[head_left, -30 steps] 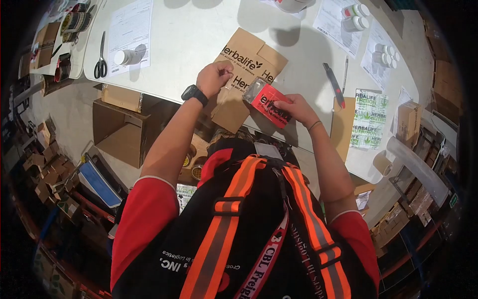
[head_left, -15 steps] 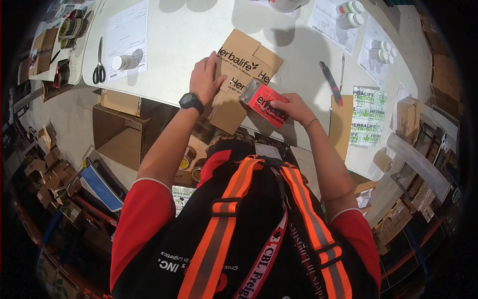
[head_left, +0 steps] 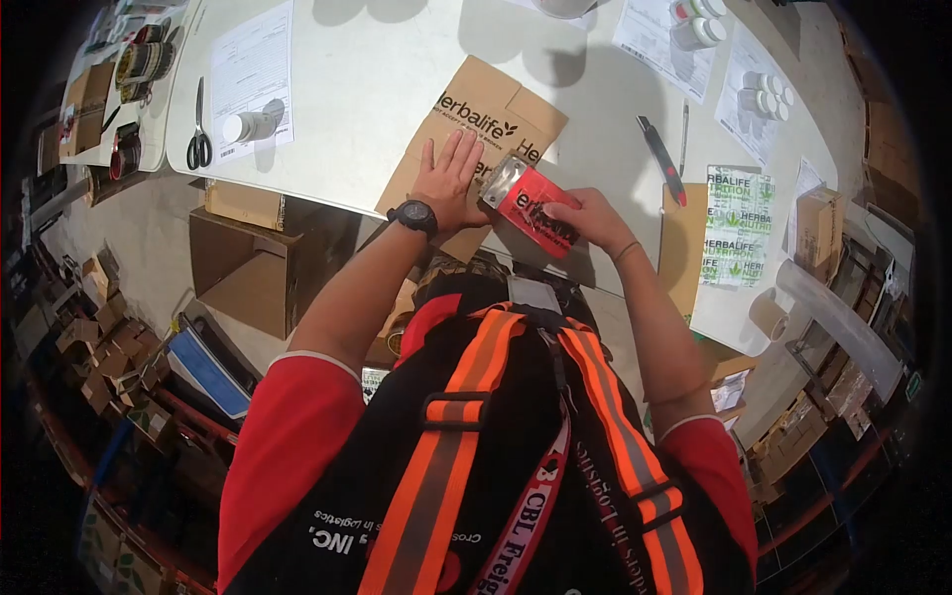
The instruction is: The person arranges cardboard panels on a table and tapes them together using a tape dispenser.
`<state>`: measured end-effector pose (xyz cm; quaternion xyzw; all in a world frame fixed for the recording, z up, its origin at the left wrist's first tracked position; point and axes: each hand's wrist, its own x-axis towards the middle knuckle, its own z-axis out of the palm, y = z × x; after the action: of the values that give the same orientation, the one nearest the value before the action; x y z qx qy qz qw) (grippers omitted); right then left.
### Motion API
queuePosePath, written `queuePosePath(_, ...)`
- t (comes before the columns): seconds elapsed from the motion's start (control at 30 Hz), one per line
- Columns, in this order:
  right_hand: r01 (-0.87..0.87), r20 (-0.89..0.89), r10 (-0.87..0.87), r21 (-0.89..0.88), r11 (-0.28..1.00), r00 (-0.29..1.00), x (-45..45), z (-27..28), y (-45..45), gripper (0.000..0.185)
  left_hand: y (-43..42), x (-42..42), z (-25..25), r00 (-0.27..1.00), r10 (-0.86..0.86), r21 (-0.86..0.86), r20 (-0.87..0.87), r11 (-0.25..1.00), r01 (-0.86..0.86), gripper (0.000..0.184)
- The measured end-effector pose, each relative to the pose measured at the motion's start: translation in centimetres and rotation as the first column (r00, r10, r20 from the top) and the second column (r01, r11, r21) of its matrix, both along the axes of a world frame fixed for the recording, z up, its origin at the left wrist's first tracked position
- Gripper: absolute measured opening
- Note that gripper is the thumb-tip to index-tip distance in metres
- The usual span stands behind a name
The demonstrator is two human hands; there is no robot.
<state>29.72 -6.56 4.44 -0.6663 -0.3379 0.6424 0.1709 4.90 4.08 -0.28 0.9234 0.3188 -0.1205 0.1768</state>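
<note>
My right hand (head_left: 595, 220) grips a red tape dispenser (head_left: 540, 211) with a metal front end and black lettering. Its metal end rests against the right side of a flat brown cardboard piece (head_left: 486, 91) at the table's near edge. Printed Herbalife tape (head_left: 474, 120) runs across the cardboard. My left hand (head_left: 449, 188), with a black watch at the wrist, lies flat on the cardboard, fingers stretched out, just left of the dispenser. It covers part of the printed lettering.
On the white table (head_left: 357, 109) are scissors (head_left: 199, 139), a white bottle (head_left: 248, 126) on a paper sheet (head_left: 251, 69), a box cutter (head_left: 660, 161) and a pen (head_left: 684, 139). More bottles (head_left: 699, 33) stand at the upper right. An open cardboard box (head_left: 241, 268) sits below the left edge.
My left hand has moved from the cardboard's left edge rightward onto its middle, close beside the dispenser. My right hand and the dispenser have hardly moved.
</note>
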Motion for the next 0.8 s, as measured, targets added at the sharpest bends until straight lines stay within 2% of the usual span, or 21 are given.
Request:
queuePosePath(0.07,-0.003,0.001,0.003,0.027,1.000,1.000,0.1,1.2,-0.2,0.040,-0.1,-0.3,0.0,0.999,-0.011,0.003,-0.043,1.000,0.011,0.119)
queuePosePath(0.17,-0.087,0.070,0.088,-0.019,0.996,0.994,2.8,1.6,-2.1,0.040,0.0,0.0,-0.3,0.998,0.023,-0.002,0.067,1.000,-0.023,0.119)
queuePosePath(0.27,-0.028,0.091,0.029,-0.014,1.000,0.995,3.8,1.4,-4.0,0.044,-0.3,0.2,0.1,1.000,0.001,-0.034,-0.020,0.999,-0.001,0.119)
queuePosePath(0.33,-0.133,0.230,0.149,-0.082,0.988,0.962,3.3,0.6,-2.7,0.050,0.0,0.2,0.1,1.000,0.007,0.003,-0.025,1.000,-0.007,0.119)
queuePosePath(0.5,-0.154,0.325,0.183,-0.113,0.982,0.928,2.3,0.7,-2.1,0.055,-0.2,0.4,0.0,1.000,0.017,-0.006,-0.010,1.000,-0.017,0.121)
queuePosePath(0.57,-0.133,0.335,0.156,-0.089,0.987,0.929,2.4,0.6,-1.8,0.056,-0.7,1.4,0.1,0.990,0.139,-0.003,-0.014,0.990,-0.139,0.125)
queuePosePath(0.6,-0.144,0.341,0.166,-0.090,0.985,0.925,2.4,0.6,-1.8,0.056,-1.5,1.9,0.2,0.990,0.141,-0.001,-0.014,0.990,-0.141,0.125)
queuePosePath(0.7,-0.142,0.346,0.153,-0.056,0.988,0.926,2.4,-0.2,-2.2,0.056,-4.2,4.0,1.0,0.977,0.167,-0.040,0.136,0.986,-0.163,0.122)
queuePosePath(0.8,-0.142,0.365,0.144,-0.031,0.989,0.920,2.8,1.6,-2.8,0.055,-5.5,3.9,1.0,0.969,0.233,0.022,0.079,0.972,-0.235,0.115)
